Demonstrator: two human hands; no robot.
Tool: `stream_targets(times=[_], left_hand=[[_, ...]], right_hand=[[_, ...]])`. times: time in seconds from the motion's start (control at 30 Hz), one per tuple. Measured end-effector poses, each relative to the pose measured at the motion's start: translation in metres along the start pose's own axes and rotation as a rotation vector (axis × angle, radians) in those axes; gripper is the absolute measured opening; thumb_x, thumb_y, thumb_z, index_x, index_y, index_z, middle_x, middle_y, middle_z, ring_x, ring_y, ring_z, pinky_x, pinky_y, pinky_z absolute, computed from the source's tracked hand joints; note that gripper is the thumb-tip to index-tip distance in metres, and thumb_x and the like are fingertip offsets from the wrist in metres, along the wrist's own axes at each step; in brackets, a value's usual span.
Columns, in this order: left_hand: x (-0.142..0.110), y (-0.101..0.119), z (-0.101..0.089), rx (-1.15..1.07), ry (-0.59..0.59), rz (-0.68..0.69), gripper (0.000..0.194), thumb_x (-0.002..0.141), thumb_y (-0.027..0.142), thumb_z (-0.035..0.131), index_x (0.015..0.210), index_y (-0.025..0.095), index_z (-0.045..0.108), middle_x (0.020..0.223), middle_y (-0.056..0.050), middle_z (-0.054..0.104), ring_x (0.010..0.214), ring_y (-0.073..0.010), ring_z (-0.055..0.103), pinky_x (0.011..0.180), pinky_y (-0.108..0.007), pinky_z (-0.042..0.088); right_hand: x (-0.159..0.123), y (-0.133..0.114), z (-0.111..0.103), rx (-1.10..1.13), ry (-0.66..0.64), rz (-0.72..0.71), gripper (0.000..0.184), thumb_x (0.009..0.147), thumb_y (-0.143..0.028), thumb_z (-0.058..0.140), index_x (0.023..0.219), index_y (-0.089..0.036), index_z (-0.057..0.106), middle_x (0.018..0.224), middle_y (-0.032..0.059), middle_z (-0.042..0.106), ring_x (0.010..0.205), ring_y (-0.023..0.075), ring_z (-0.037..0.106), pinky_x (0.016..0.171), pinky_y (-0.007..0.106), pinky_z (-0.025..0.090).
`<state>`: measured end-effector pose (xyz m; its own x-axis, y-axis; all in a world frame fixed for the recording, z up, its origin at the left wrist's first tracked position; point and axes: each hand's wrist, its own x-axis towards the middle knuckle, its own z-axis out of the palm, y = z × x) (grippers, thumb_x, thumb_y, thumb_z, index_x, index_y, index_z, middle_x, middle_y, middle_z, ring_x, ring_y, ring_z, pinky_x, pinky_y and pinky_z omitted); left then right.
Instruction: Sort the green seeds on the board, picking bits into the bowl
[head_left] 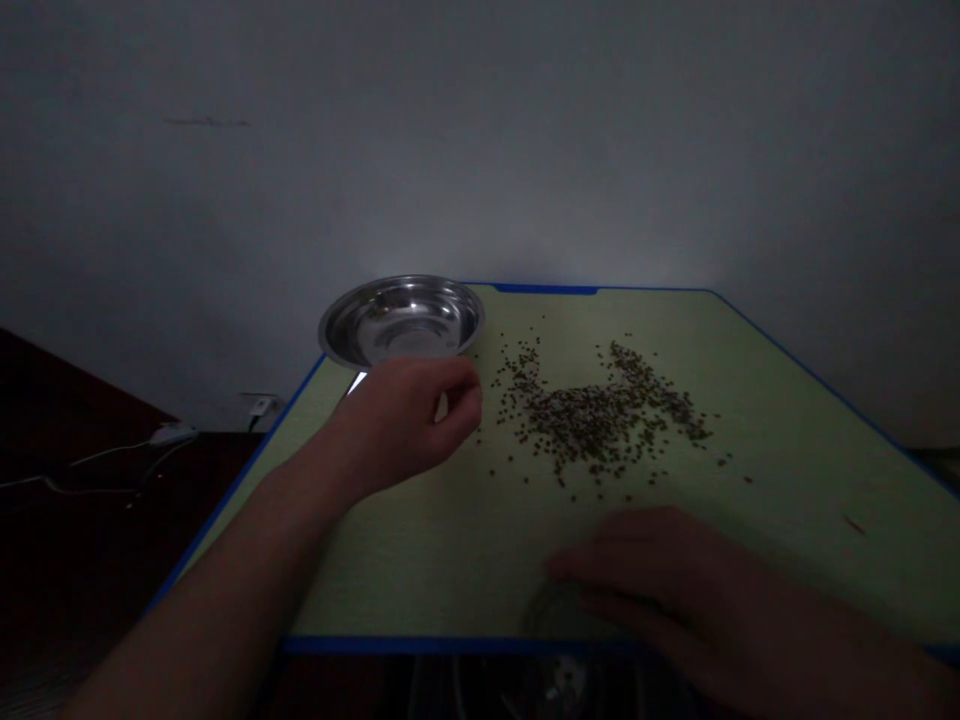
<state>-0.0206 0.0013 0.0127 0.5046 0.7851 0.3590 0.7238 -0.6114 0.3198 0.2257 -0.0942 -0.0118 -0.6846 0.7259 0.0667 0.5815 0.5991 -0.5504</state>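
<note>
A loose spread of small dark seeds or beans (592, 415) lies on the pale green tabletop (442, 570). My left hand (412, 415) is raised just left of the spread, its thumb and fingers pinched together. Whatever that pinch holds, if anything, is too small to see. Close to the table's front edge, my right hand (660, 575) is dim and slightly blurred. Its fingers reach around a faint, see-through round container (551, 612), of which only part of the rim shows. Behind my left hand stands a shiny steel bowl (405, 315).
A lit edge of a flat device (357, 382) shows under the bowl. The table has a blue rim (795, 353) and meets a grey wall (525, 140). A thin brown sliver (854, 525) lies at right. White cables (97, 458) and a plug (262, 406) are at lower left.
</note>
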Motion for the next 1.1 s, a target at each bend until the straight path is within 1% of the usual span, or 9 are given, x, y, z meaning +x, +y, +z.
stream_targets(times=[0.17, 0.27, 0.37, 0.47, 0.6, 0.67, 0.83, 0.97, 1.1], left_hand=[[-0.002, 0.002, 0.003, 0.046, -0.008, 0.001, 0.029, 0.078, 0.023, 0.051, 0.052, 0.017, 0.039, 0.046, 0.006, 0.035, 0.043, -0.0059, 0.029, 0.048, -0.024, 0.019], [-0.002, 0.003, 0.005, 0.055, -0.01, 0.016, 0.029, 0.075, 0.019, 0.05, 0.052, 0.017, 0.033, 0.046, 0.006, 0.03, 0.043, -0.006, 0.028, 0.048, -0.024, 0.018], [-0.003, 0.002, 0.005, 0.059, 0.013, 0.006, 0.028, 0.074, 0.019, 0.049, 0.052, 0.017, 0.032, 0.046, 0.007, 0.028, 0.043, -0.0063, 0.027, 0.048, -0.025, 0.018], [-0.003, 0.0, 0.005, 0.076, 0.074, -0.027, 0.03, 0.077, 0.021, 0.048, 0.052, 0.018, 0.03, 0.046, 0.007, 0.026, 0.043, -0.0067, 0.026, 0.048, -0.025, 0.017], [-0.002, -0.005, 0.003, 0.082, 0.148, -0.039, 0.031, 0.077, 0.021, 0.047, 0.052, 0.018, 0.03, 0.046, 0.007, 0.025, 0.043, -0.0068, 0.026, 0.048, -0.024, 0.017], [-0.003, -0.008, 0.002, 0.079, 0.175, -0.033, 0.031, 0.078, 0.021, 0.047, 0.052, 0.018, 0.03, 0.046, 0.007, 0.026, 0.043, -0.0067, 0.027, 0.047, -0.024, 0.018], [-0.005, -0.014, 0.002, 0.115, 0.292, -0.011, 0.035, 0.081, 0.021, 0.045, 0.052, 0.019, 0.027, 0.046, 0.008, 0.023, 0.042, -0.0061, 0.024, 0.045, -0.023, 0.018], [-0.008, -0.019, -0.002, 0.153, 0.357, 0.03, 0.033, 0.082, 0.018, 0.045, 0.052, 0.019, 0.03, 0.046, 0.008, 0.027, 0.04, -0.0056, 0.028, 0.044, -0.022, 0.021], [-0.009, -0.021, -0.005, 0.169, 0.405, 0.059, 0.032, 0.081, 0.015, 0.047, 0.053, 0.018, 0.032, 0.046, 0.008, 0.03, 0.04, -0.0053, 0.028, 0.043, -0.021, 0.021]], right_hand=[[-0.008, 0.01, -0.019, -0.111, 0.192, 0.053, 0.026, 0.094, -0.035, 0.05, 0.112, -0.033, 0.069, 0.098, -0.0018, 0.076, 0.083, 0.017, 0.071, 0.073, 0.028, 0.056], [-0.013, 0.029, -0.031, -0.17, 0.306, 0.154, 0.025, 0.092, -0.038, 0.051, 0.105, -0.029, 0.071, 0.093, 0.0016, 0.077, 0.075, 0.0191, 0.073, 0.062, 0.027, 0.057], [-0.014, 0.042, -0.032, -0.155, 0.29, 0.235, 0.029, 0.091, -0.04, 0.049, 0.105, -0.025, 0.07, 0.093, 0.006, 0.077, 0.075, 0.0221, 0.073, 0.052, 0.028, 0.055], [-0.007, 0.043, -0.029, -0.124, 0.233, 0.254, 0.032, 0.09, -0.039, 0.049, 0.11, -0.024, 0.07, 0.094, 0.0063, 0.077, 0.073, 0.0218, 0.072, 0.057, 0.031, 0.055], [0.027, 0.042, -0.051, -0.041, 0.197, 0.242, 0.032, 0.088, -0.04, 0.051, 0.106, -0.024, 0.072, 0.079, 0.0029, 0.076, 0.058, 0.0165, 0.067, 0.051, 0.028, 0.051], [0.054, 0.052, -0.072, -0.027, 0.273, 0.311, 0.032, 0.086, -0.043, 0.054, 0.102, -0.021, 0.072, 0.071, 0.0023, 0.073, 0.052, 0.0148, 0.063, 0.045, 0.026, 0.047], [0.128, 0.11, -0.116, -0.185, 0.322, 0.487, 0.021, 0.09, -0.03, 0.057, 0.1, -0.015, 0.068, 0.086, 0.0063, 0.072, 0.07, 0.0157, 0.065, 0.062, 0.029, 0.052], [0.162, 0.156, -0.121, -0.239, 0.293, 0.574, 0.028, 0.092, -0.034, 0.058, 0.115, -0.017, 0.06, 0.115, 0.0084, 0.063, 0.092, 0.0199, 0.064, 0.077, 0.039, 0.054], [0.181, 0.177, -0.111, -0.257, 0.236, 0.549, 0.03, 0.092, -0.033, 0.058, 0.119, -0.019, 0.059, 0.121, 0.0082, 0.06, 0.098, 0.0219, 0.062, 0.081, 0.042, 0.053]])
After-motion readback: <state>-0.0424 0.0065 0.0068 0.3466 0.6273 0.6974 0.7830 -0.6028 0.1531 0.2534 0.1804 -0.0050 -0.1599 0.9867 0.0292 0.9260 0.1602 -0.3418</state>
